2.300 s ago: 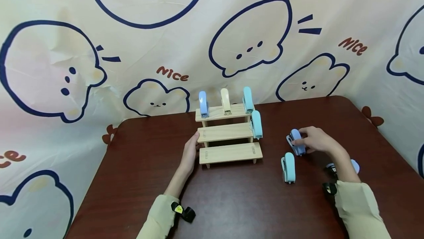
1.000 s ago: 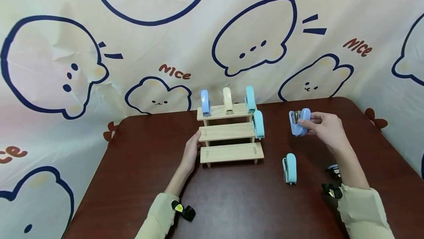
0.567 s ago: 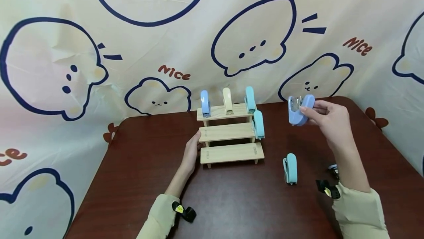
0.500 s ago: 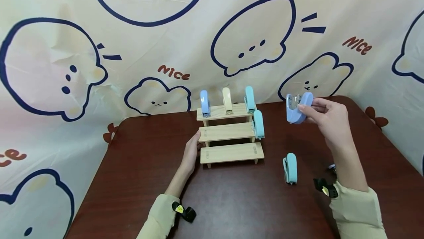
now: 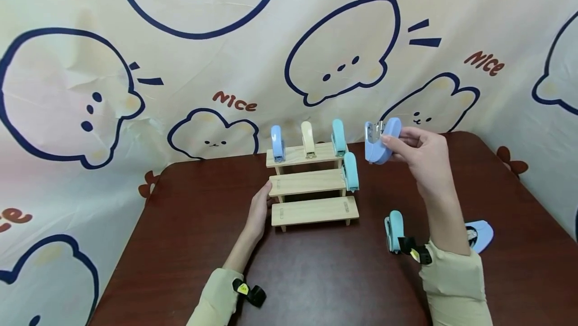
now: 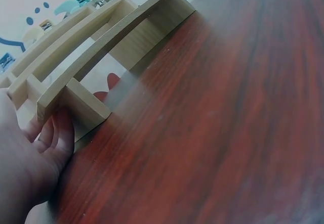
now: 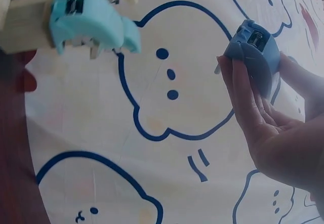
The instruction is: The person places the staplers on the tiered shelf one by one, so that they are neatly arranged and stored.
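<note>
My right hand (image 5: 424, 153) pinches a blue stapler (image 5: 385, 144) between thumb and fingers, up in the air right of the wooden stand. In the right wrist view that blue stapler (image 7: 258, 57) sits at the fingertips. The three-tier wooden stand (image 5: 307, 181) is gripped at its left end by my left hand (image 5: 258, 209), with fingers (image 6: 61, 130) curled in under the board. Along the top tier stand a blue stapler (image 5: 277, 144), a cream stapler (image 5: 308, 139) and a teal stapler (image 5: 338, 138). Another teal stapler (image 5: 350, 171) stands at the middle tier's right end.
On the dark wood table (image 5: 325, 276), a teal stapler (image 5: 395, 225) lies right of the stand, partly covered by the right wrist strap. A blue stapler (image 5: 483, 235) lies beyond the right forearm. Patterned cloth (image 5: 217, 65) hangs behind the table's far edge.
My right hand has lifted the blue stapler off the table, turned it, and carried it left toward the stand. My left hand has kept its grip on the stand.
</note>
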A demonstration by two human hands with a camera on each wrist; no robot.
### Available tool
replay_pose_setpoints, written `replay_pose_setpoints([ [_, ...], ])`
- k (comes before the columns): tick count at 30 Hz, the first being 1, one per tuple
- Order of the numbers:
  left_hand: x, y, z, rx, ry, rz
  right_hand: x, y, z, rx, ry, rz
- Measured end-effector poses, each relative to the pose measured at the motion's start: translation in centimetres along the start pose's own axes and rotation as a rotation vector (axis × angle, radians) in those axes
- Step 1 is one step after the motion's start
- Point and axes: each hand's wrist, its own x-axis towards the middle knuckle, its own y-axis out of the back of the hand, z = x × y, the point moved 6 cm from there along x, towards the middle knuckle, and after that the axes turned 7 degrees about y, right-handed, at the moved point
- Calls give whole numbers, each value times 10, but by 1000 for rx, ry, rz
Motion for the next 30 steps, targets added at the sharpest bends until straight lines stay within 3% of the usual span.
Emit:
replay_pose_setpoints([
  [7, 0, 0, 0, -14, 4, -8, 1, -16, -5, 34, 7, -13],
  [12, 1, -1, -1, -18, 7, -14, 0, -38, -1, 33, -31, -83],
  [19, 0, 0, 0, -23, 7, -6, 0, -73, 14, -84, -90, -193],
  [30, -1, 0, 1, -26, 16, 4, -7, -109, 25, -258, 61, -272],
])
